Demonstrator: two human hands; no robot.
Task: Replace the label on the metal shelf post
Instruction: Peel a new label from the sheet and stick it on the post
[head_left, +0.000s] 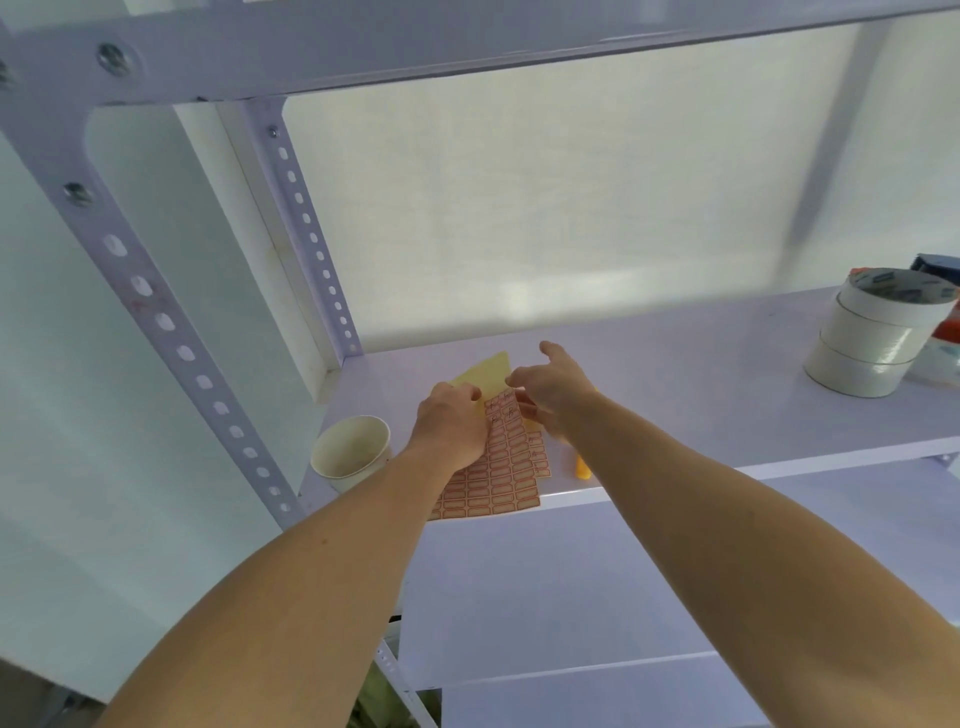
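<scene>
two hands work over one label sheet (498, 483) lying at the front edge of the shelf (675, 395): the left hand (452, 431) lies flat on it, fingers loose and grasping nothing, while the right hand (553, 392) pinches at its top corner, seemingly peeling off a fresh sticker, though whether one is actually between the fingers i cannot tell. the step looks like fetching the new label, and next it must be carried left to the near metal shelf post (156, 312), where faint red marks show. counted: one paper cup (350, 452), one stack of three tape rolls (878, 332), one yellow backing sheet (485, 371).
</scene>
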